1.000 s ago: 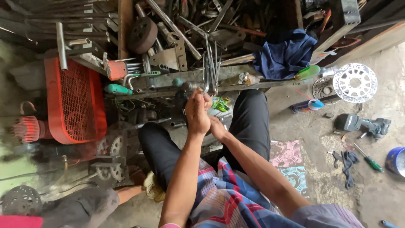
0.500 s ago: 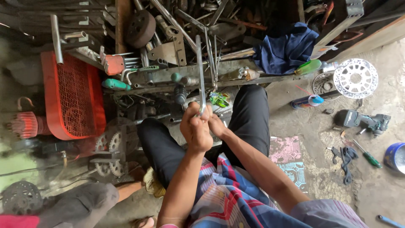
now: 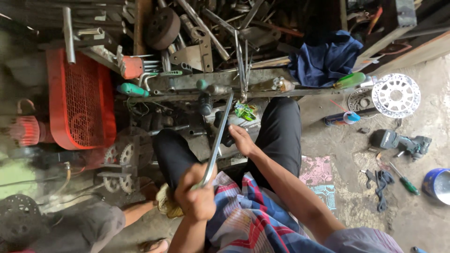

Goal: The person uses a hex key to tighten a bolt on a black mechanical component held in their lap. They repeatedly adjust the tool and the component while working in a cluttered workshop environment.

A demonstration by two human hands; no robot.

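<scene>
My left hand (image 3: 197,197) is closed around the lower end of a long flat metal bar (image 3: 220,133). The bar slants up toward a cluttered metal bench (image 3: 187,82). My right hand (image 3: 240,139) rests between my knees, its fingers on a dark metal part (image 3: 224,126) beside the bar's middle. Whether it grips that part is unclear. Both hands are in front of my dark trousers and plaid shirt.
A red mesh crate (image 3: 79,103) stands at the left, with sprockets (image 3: 119,159) below it. At the right lie a brake disc (image 3: 396,95), a blue cloth (image 3: 328,56), a spray can (image 3: 340,118), a power tool (image 3: 398,140), a green screwdriver (image 3: 405,180) and a blue bowl (image 3: 438,185). Another person's leg (image 3: 79,225) is at the lower left.
Both hands were together on the bar near the bench. My left hand has pulled back toward my body with the bar, and my right hand has let go and dropped onto the dark part.
</scene>
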